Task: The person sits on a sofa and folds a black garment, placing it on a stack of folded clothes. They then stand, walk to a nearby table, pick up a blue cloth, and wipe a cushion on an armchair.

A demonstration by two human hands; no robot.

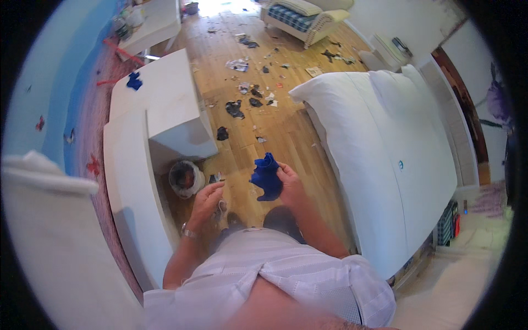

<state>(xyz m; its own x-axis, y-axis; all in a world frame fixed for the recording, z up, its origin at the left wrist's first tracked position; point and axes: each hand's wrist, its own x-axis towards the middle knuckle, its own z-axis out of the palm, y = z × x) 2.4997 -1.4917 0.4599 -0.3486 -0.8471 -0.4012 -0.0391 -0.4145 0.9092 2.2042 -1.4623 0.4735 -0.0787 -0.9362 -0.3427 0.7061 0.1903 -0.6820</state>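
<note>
A limp, dark blue glove (267, 179) with short finger-like flaps hangs from my right hand (291, 182), thumb and fingers closed on its right edge. My left hand (208, 202) is a little way to the left of it, palm inward and fingers loosely bent, with nothing visible in them. A watch (188, 231) circles that wrist. Just beyond the left hand stands a white waste bin (197, 187) with dark and reddish rubbish inside. Another dark blue piece, similar in colour, (133, 81) lies crumpled on the white desk (159, 93).
Torn black scraps (234, 109) and paper (237, 65) litter the wooden floor (286, 124) ahead. A bed with white bedding (379, 126) flanks me on the right. Low white furniture (132, 181) runs along the left. A cushioned bench (302, 19) stands at the far end.
</note>
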